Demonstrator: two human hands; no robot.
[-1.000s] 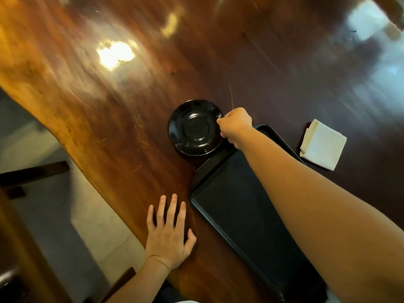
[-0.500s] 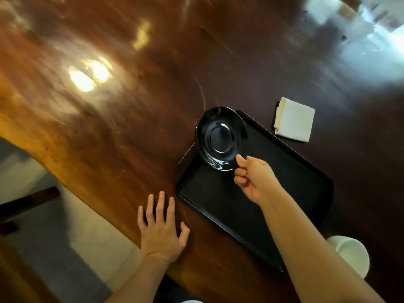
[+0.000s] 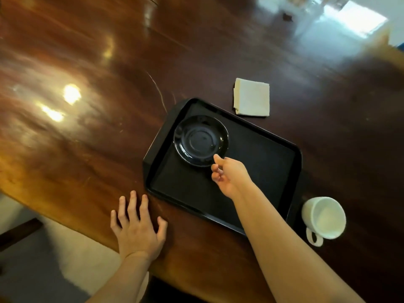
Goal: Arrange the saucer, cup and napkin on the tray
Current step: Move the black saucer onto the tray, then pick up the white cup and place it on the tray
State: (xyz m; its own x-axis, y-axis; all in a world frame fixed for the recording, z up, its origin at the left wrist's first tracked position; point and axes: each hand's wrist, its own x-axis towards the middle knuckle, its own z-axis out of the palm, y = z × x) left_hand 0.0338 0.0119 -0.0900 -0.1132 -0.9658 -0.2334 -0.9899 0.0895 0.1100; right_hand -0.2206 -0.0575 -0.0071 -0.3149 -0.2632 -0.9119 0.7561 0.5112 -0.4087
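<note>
The black saucer (image 3: 201,141) lies in the far-left part of the black tray (image 3: 262,171). My right hand (image 3: 229,176) is at the saucer's near-right rim, with the thumb on top of the rim and the fingers curled just beneath it. The folded white napkin (image 3: 251,97) lies on the table just beyond the tray's far edge. Close to the tray's right end, the white cup (image 3: 323,217) stands on the table with its handle towards me. My left hand (image 3: 137,226) rests flat on the table with its fingers spread, left of the tray's near corner.
The dark, glossy wooden table (image 3: 98,106) has an uneven edge running along the lower left, with pale floor (image 3: 65,248) below it. Bright light reflections show on the tabletop at the left and far right.
My right hand carried the saucer from the table beyond the tray's corner onto the tray and set it down flat. My left hand stayed flat on the table. The camera shifted, and the cup came into view.
</note>
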